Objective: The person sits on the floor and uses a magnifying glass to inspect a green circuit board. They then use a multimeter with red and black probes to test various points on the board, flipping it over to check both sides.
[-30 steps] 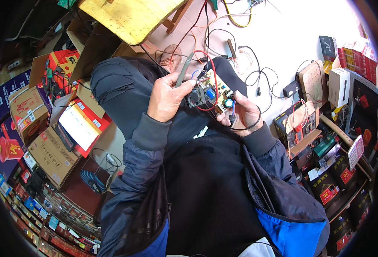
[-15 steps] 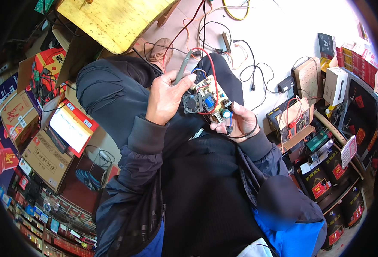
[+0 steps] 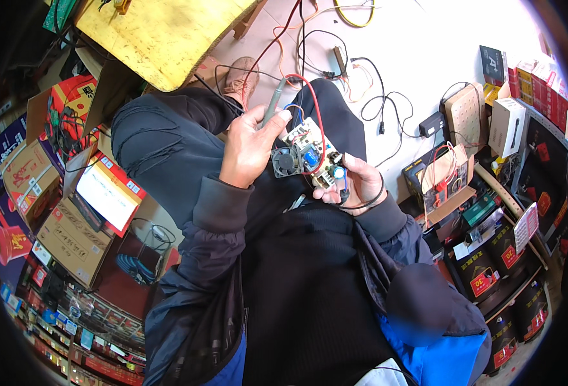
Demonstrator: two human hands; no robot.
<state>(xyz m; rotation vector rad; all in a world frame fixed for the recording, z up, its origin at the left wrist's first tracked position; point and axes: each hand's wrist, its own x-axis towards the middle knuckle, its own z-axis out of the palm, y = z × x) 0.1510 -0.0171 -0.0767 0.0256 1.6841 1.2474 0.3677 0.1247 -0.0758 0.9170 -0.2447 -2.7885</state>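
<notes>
My left hand (image 3: 248,147) is closed around a grey pen-shaped tool (image 3: 273,105), its upper end pointing away from me. Whether its lower end touches anything is hidden by the fingers. My right hand (image 3: 359,183) grips the near right end of a circuit board (image 3: 316,136) held over my lap. A small black fan (image 3: 286,161) sits at the board's left side, beside a blue transformer (image 3: 310,157). A round blue-rimmed capacitor (image 3: 339,172) is close to my right fingers. A red wire (image 3: 317,103) loops over the board, and a black cable (image 3: 375,201) curves round my right hand.
A yellow wooden table (image 3: 161,38) stands at the far left. Cables (image 3: 383,106) and a black adapter (image 3: 431,125) lie on the pale floor. Cardboard boxes (image 3: 71,238) crowd the left; an open carton (image 3: 446,177) and stacked boxes (image 3: 544,90) line the right.
The board and fan have tilted slightly, so the fan's face shows more fully, a little further left. Both hands keep their grips.
</notes>
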